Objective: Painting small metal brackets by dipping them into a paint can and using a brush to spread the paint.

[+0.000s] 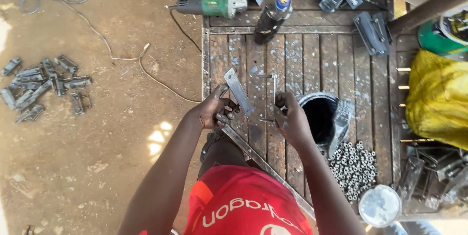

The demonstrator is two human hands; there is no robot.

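My left hand [214, 111] grips a flat grey metal strip [237, 91] that slants up and to the left over the wooden slatted workbench [312, 59]. My right hand [290, 118] holds a thin U-shaped metal rod [273, 94] upright, just right of the strip. The two pieces are close but apart. Both hands hover above the bench's near left part.
A black round container [319, 115] sits right of my right hand, with a heap of small metal nuts [353, 167] and a round tin lid [379, 206] nearer. A green angle grinder [212, 6], dark bottle [270, 18] and metal brackets [373, 30] lie farther back. Finished metal parts [39, 86] lie on the dirt floor at left.
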